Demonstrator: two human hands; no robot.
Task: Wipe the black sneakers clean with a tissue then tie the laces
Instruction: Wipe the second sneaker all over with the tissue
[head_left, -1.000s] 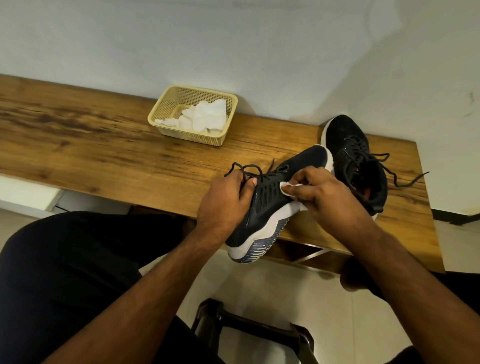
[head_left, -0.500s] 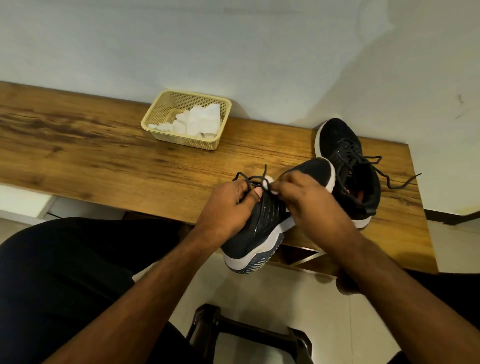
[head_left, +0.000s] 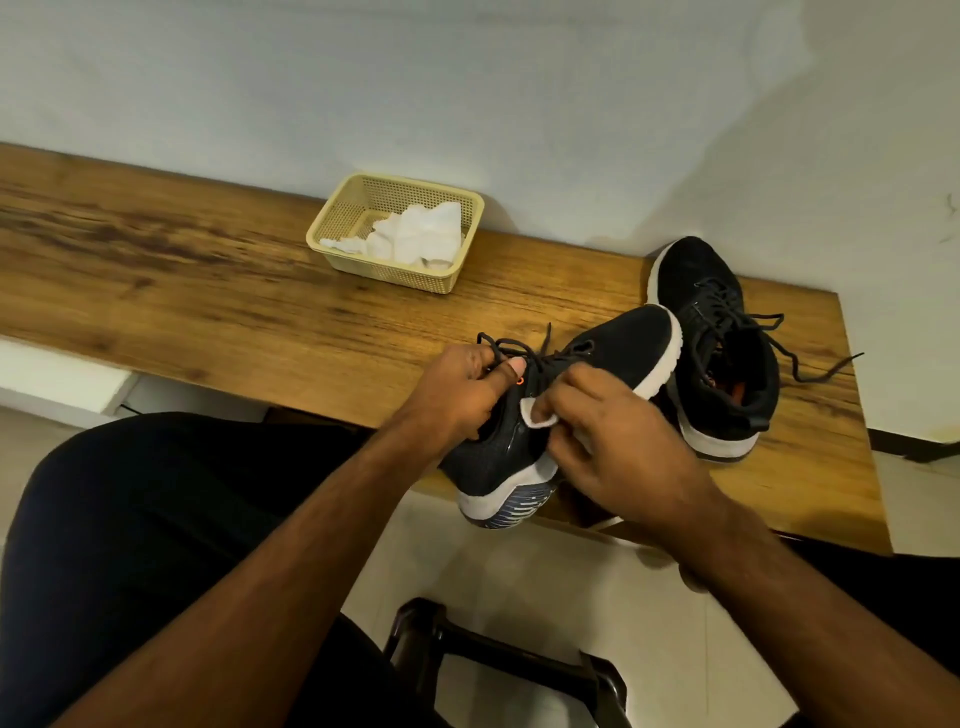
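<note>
A black sneaker with a white sole (head_left: 621, 345) is tilted over the front edge of the wooden bench, toe toward the wall. My left hand (head_left: 457, 392) grips it at the collar, fingers curled by the loose laces. My right hand (head_left: 613, 441) pinches a white tissue (head_left: 537, 415) and presses it on the sneaker's side near the heel. The second black sneaker (head_left: 722, 353) stands on the bench at the right, its laces untied and trailing to the right.
A pale yellow mesh basket (head_left: 343, 223) with several white tissues sits on the wooden bench (head_left: 182, 291) by the wall. A dark stool (head_left: 498, 660) stands on the tiled floor below my arms. My legs in dark trousers fill the lower left.
My right hand has slid the tissue from the lace area back along the sneaker's side toward the heel. The left hand keeps its hold at the collar.
</note>
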